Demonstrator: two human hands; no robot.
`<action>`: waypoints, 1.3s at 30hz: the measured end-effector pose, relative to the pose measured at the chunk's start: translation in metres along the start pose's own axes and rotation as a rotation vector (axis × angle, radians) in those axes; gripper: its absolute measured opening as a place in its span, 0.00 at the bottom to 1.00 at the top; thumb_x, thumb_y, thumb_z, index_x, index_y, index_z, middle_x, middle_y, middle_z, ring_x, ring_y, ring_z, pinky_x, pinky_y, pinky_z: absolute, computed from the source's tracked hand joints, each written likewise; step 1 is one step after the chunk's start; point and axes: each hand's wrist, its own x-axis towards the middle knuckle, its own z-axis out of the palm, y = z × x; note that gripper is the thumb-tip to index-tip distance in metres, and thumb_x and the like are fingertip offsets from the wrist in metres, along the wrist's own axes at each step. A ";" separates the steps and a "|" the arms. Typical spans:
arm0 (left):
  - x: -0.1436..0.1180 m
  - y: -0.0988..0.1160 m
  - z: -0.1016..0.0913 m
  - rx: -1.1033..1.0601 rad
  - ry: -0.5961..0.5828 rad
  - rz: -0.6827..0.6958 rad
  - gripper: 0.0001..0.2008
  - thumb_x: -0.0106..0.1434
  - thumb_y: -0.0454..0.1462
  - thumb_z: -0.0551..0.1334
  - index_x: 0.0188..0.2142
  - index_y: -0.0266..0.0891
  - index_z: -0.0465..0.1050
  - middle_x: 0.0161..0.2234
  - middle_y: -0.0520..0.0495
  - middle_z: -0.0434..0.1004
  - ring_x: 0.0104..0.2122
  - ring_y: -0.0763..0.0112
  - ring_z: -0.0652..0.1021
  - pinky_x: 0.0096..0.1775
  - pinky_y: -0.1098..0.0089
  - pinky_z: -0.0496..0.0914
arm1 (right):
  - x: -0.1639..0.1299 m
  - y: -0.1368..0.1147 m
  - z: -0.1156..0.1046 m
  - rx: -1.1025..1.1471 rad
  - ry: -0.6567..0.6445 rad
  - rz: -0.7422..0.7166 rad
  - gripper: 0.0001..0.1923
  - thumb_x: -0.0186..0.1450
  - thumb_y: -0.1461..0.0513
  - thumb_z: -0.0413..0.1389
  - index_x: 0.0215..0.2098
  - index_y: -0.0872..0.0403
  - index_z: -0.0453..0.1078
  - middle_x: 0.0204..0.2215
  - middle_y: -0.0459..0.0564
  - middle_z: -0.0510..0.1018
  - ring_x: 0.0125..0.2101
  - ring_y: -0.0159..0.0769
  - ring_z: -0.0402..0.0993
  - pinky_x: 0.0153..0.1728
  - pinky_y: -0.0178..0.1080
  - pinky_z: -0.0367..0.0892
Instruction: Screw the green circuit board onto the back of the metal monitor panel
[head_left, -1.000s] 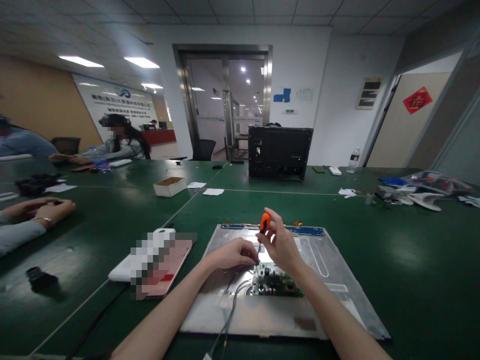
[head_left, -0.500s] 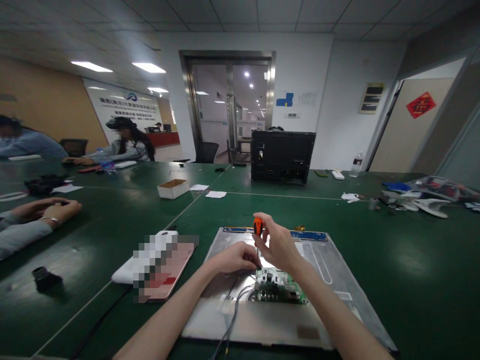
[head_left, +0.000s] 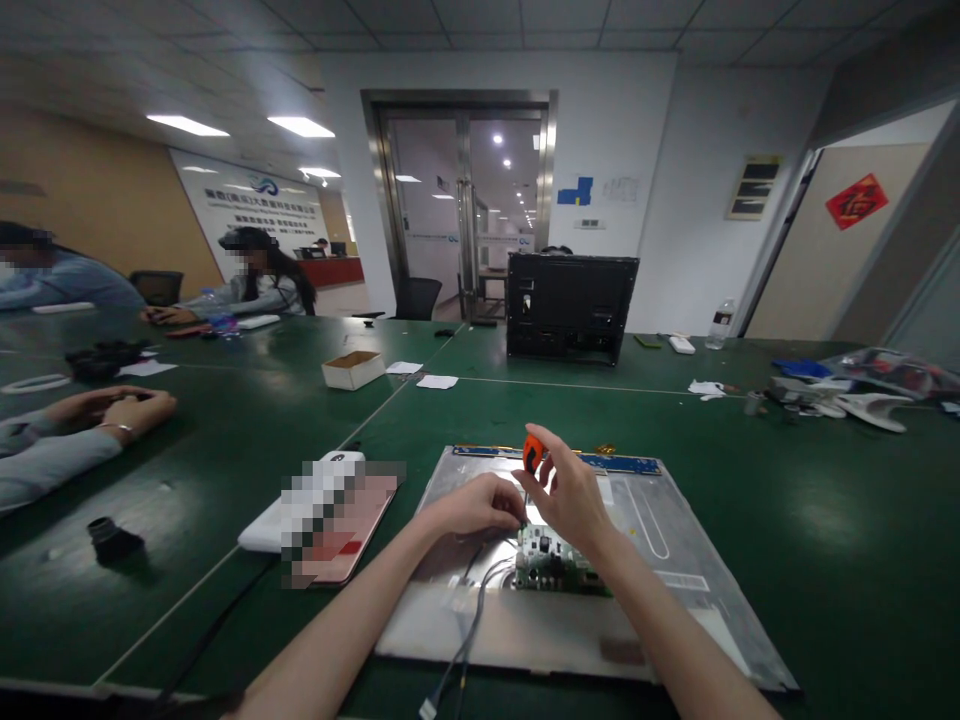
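While the right hand (head_left: 568, 492) gripped the orange screwdriver (head_left: 533, 452) by its handle, the shaft pointed down, nearly upright, at the far left corner of the green board (head_left: 553, 562); that hold probably kept the tip in line. The left hand (head_left: 487, 503) curled its fingers close beside the tip, perhaps for steadiness; whether they pinched anything, I could not tell. The board lay around the middle of the metal panel (head_left: 540, 635), which rested flat on the bench (head_left: 847, 560) and so seemed to offer firm backing.

Cables (head_left: 478, 610) trailed from the board's left side over the panel's near edge, loose in front, and the right wrist (head_left: 604, 548) hid some of the board's right part. Left of the panel sat a pink slab (head_left: 369, 520) and a white device (head_left: 262, 528), limiting room on that side. Farther off, an open box (head_left: 352, 372) and a black monitor (head_left: 571, 305) stood well apart, and a co-worker's hands (head_left: 139, 412) rested at left.
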 end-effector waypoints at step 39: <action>-0.001 0.005 -0.001 0.048 -0.012 -0.016 0.03 0.51 0.30 0.61 0.25 0.36 0.74 0.22 0.54 0.72 0.25 0.73 0.71 0.32 0.74 0.66 | 0.001 0.002 -0.005 -0.025 -0.084 0.008 0.31 0.61 0.62 0.53 0.61 0.52 0.52 0.26 0.43 0.75 0.20 0.31 0.68 0.25 0.34 0.64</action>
